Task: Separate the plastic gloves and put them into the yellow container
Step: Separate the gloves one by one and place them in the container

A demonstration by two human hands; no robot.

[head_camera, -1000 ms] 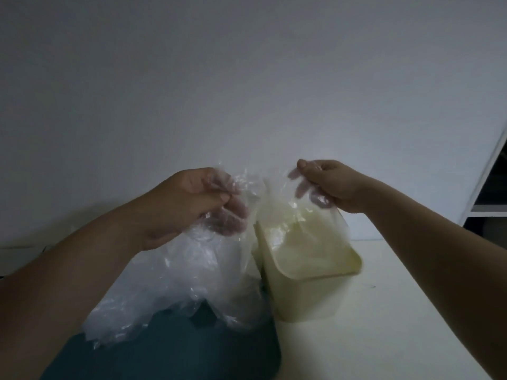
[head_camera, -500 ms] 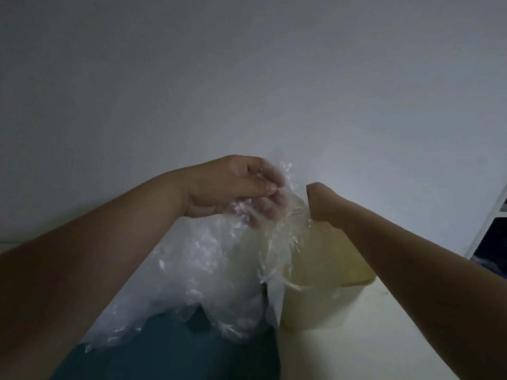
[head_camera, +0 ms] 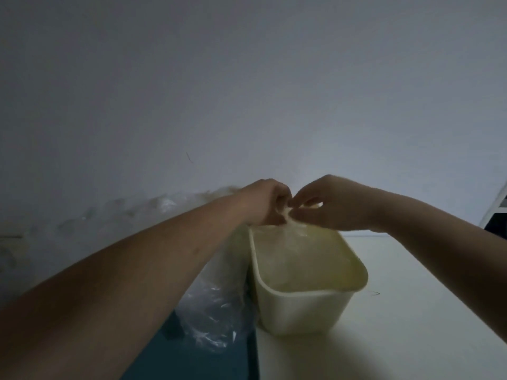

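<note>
The pale yellow container stands on the white table, right of centre. My left hand and my right hand meet fingertip to fingertip just above its far rim. Both pinch the same piece of thin clear plastic glove, which hangs down into the container. A crumpled pile of clear plastic gloves lies left of the container, partly behind my left forearm. Clear plastic lies inside the container too.
A dark teal surface sits under the glove pile at the bottom left. The white table extends right of the container. A plain wall stands close behind. A dark shelf edge shows at the far right.
Both hands have dropped and come together over the container's far rim. The bunch held up in my left hand is now down at the left; only one thin piece stays pinched.
</note>
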